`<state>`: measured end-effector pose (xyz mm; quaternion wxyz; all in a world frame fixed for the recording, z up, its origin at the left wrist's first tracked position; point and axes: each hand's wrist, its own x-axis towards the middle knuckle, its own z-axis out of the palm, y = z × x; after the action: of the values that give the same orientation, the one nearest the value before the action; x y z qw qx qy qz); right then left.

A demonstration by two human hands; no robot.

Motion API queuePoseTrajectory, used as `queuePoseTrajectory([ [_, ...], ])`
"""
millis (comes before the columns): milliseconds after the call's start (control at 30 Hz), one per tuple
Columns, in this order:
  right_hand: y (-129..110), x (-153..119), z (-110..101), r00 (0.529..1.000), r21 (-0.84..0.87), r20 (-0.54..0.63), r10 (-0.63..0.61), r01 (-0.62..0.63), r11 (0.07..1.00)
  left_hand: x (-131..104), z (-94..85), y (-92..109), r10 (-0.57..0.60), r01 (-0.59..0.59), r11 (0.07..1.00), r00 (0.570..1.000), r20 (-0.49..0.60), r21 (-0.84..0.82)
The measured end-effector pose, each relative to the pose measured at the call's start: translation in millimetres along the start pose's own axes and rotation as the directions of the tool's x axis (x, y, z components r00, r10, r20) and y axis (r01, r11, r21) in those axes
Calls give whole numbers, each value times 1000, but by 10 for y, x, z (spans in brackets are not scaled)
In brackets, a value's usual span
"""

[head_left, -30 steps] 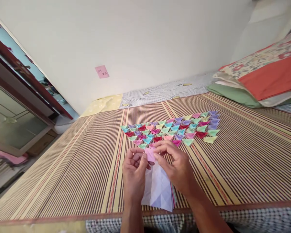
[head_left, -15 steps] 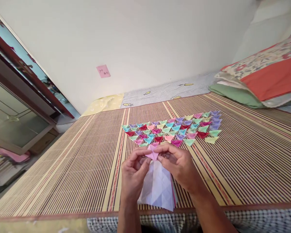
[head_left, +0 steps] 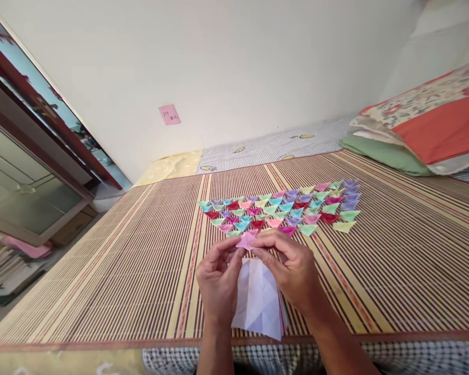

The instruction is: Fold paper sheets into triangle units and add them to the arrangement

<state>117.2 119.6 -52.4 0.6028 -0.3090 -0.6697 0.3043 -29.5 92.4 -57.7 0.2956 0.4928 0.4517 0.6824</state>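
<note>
Between my two hands is a small pink folded paper [head_left: 246,240], pinched at both sides. My left hand [head_left: 219,268] grips its left edge between thumb and fingers. On the other side, my right hand [head_left: 285,258] pinches the right edge the same way. Below the hands lies a stack of paper sheets [head_left: 258,302], pale lilac on top with coloured edges showing at the right. Just beyond the fingertips, rows of small folded paper boats [head_left: 275,208] in many colours spread over the mat. My hands hide part of the nearest row.
A striped bamboo mat [head_left: 133,271] covers the bed. Folded bedding [head_left: 433,130] in red, floral and green lies at the far right. Behind is a white wall with a pink note [head_left: 169,114]. A glass-paned door [head_left: 27,182] stands at the left.
The pink paper has been raised slightly away from me and now shows a flatter, wider shape. Both hands keep their pinch on it. The whole view has shifted a little.
</note>
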Motion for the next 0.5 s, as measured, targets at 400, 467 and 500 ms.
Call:
queuePoseTrajectory([
  [400,-38,-5,2,997,-67,-65,-43,38,997,-90,119,-10,84,-64,985,989,-123,162],
  [467,-53,-7,4,996,-80,-74,-53,48,996,-102,142,-2,83,-59,984,987,-138,165],
  [500,-58,-8,6,995,-86,-79,-58,52,995,-107,151,2,83,-59,984,986,-143,167],
])
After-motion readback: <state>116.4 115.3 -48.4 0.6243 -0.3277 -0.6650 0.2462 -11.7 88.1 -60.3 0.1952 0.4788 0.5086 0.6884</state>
